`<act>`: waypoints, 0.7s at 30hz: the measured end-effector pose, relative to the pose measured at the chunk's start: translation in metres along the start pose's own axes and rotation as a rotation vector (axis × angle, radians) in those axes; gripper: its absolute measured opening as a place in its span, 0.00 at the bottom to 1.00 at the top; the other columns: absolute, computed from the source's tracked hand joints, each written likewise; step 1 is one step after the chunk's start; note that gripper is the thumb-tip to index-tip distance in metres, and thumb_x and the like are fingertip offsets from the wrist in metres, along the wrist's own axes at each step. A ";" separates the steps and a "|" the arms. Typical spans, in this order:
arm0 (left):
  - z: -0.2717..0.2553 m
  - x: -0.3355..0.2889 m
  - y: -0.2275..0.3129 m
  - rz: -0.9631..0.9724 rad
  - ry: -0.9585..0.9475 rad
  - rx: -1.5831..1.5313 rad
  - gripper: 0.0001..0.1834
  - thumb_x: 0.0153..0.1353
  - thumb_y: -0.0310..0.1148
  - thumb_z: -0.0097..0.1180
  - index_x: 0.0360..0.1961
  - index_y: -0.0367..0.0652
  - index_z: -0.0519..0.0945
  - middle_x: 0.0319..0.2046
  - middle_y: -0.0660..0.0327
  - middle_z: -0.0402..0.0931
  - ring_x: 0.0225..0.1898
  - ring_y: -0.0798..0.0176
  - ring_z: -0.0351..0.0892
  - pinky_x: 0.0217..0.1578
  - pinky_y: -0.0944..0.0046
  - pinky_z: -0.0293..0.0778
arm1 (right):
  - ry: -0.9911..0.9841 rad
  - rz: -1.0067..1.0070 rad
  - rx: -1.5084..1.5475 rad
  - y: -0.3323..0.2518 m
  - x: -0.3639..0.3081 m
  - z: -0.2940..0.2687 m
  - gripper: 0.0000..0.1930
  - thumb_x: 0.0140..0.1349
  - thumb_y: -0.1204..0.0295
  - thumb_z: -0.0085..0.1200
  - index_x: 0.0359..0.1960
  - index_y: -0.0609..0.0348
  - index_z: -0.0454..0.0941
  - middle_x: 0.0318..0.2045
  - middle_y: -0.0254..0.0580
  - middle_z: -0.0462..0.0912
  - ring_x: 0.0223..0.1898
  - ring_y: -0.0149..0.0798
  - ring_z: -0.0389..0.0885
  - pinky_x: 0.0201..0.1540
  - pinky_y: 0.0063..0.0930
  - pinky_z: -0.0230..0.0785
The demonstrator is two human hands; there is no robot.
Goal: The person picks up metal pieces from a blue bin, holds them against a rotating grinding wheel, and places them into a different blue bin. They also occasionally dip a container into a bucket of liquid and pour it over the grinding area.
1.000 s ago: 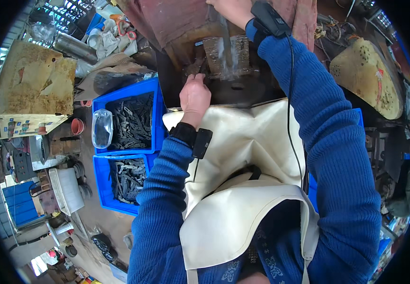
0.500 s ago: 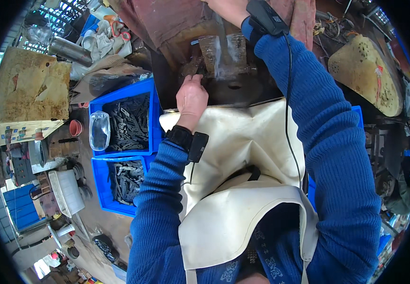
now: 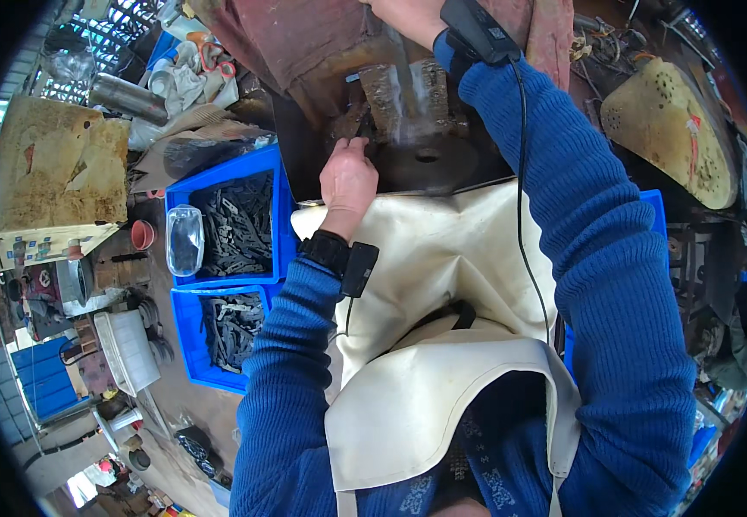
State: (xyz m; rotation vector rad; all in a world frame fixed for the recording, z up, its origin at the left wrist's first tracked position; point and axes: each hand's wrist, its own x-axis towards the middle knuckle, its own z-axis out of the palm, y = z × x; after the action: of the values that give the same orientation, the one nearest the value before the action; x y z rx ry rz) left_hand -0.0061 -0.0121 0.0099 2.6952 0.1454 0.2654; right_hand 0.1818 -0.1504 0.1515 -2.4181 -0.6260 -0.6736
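My left hand [image 3: 350,181] reaches over the near edge of a dark, wet metal trough [image 3: 304,155]. Its fingers are bent and pressed together at a dark part on the trough's left side; what they hold is hidden beneath them. Beside those fingertips stands a rough brownish block [image 3: 384,96], and in front of it lies a dark round plate [image 3: 455,165] with a hole. A greyish bar [image 3: 402,69] slants down over the block, with whitish streaks around it. My right hand [image 3: 409,19] is above the bar at the top edge, its fingers partly cut off and their grip unclear.
Two blue bins [image 3: 284,215] of dark metal pieces stand to the left, a clear plastic container [image 3: 185,241] at the upper one's side. A reddish cloth [image 3: 304,39] hangs behind the trough. A stained board [image 3: 671,129] is at the right. A cream apron [image 3: 442,233] covers my lap.
My right hand has shifted slightly left and up. My left hand stays almost in place at the trough. The whole view has moved a little.
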 end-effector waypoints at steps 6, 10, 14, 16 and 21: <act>0.005 0.001 -0.003 0.075 0.090 0.047 0.14 0.55 0.27 0.52 0.42 0.47 0.81 0.42 0.55 0.78 0.41 0.49 0.80 0.41 0.55 0.78 | -0.032 0.075 0.026 -0.001 0.000 0.000 0.11 0.59 0.65 0.55 0.30 0.61 0.77 0.29 0.58 0.81 0.35 0.60 0.80 0.38 0.54 0.71; 0.005 0.002 -0.004 0.010 0.034 0.054 0.13 0.56 0.27 0.52 0.42 0.47 0.81 0.42 0.55 0.78 0.42 0.49 0.80 0.42 0.55 0.78 | -0.026 0.052 0.016 0.002 0.001 0.003 0.11 0.59 0.64 0.56 0.31 0.61 0.77 0.29 0.58 0.81 0.35 0.60 0.81 0.38 0.54 0.72; 0.003 0.003 -0.005 0.016 0.080 0.071 0.13 0.56 0.27 0.52 0.42 0.47 0.82 0.41 0.55 0.78 0.42 0.49 0.80 0.42 0.55 0.77 | 0.001 0.019 0.007 0.001 0.002 0.005 0.12 0.58 0.64 0.58 0.32 0.61 0.78 0.29 0.57 0.82 0.35 0.61 0.81 0.38 0.53 0.72; 0.005 0.004 -0.009 -0.048 0.102 -0.004 0.12 0.56 0.26 0.51 0.41 0.47 0.82 0.41 0.54 0.78 0.42 0.48 0.80 0.42 0.55 0.77 | 0.025 -0.017 -0.012 -0.001 -0.006 -0.001 0.13 0.59 0.62 0.57 0.33 0.60 0.78 0.28 0.55 0.81 0.32 0.57 0.80 0.34 0.49 0.71; 0.010 0.013 -0.029 -0.029 0.214 -0.320 0.14 0.56 0.23 0.49 0.42 0.46 0.82 0.41 0.52 0.78 0.42 0.46 0.79 0.43 0.54 0.76 | -0.056 0.013 0.157 -0.015 -0.078 -0.037 0.18 0.60 0.54 0.56 0.40 0.57 0.78 0.29 0.53 0.81 0.30 0.57 0.80 0.34 0.48 0.71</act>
State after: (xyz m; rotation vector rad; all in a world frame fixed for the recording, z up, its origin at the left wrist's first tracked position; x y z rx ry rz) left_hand 0.0068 0.0118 -0.0095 2.3415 0.1877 0.5213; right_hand 0.1015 -0.1834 0.1388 -2.3001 -0.6595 -0.5322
